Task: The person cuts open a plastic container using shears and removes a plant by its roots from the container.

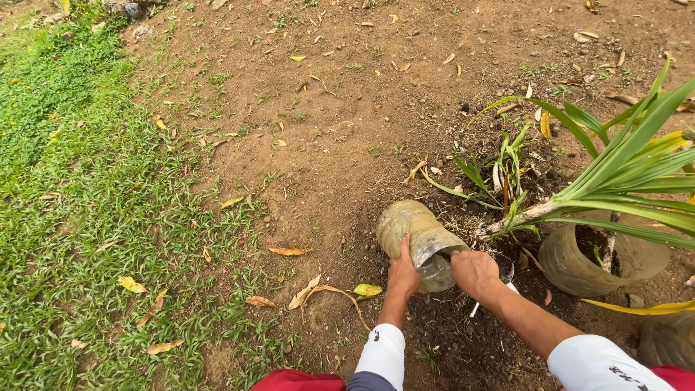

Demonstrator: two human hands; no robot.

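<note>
My left hand (402, 275) grips the side of a muddy, clear plastic container (420, 235) lying tilted on the bare soil, its mouth toward me. At that mouth is my right hand (474, 271), fist closed, with its fingers at or inside the opening. A thin white-handled tool (507, 286) shows just under the right hand; whether the hand holds it is unclear. Right beside the container a long-leaved green plant (615, 174) lies on its side, its bare stem (517, 217) pointing toward the container.
A second cut plastic pot (579, 268) with soil stands to the right under the leaves. Another container edge (662, 340) shows at the lower right. A small green shoot cluster (503, 170) grows behind. Grass (79, 217) covers the left; dry leaves scatter the dirt.
</note>
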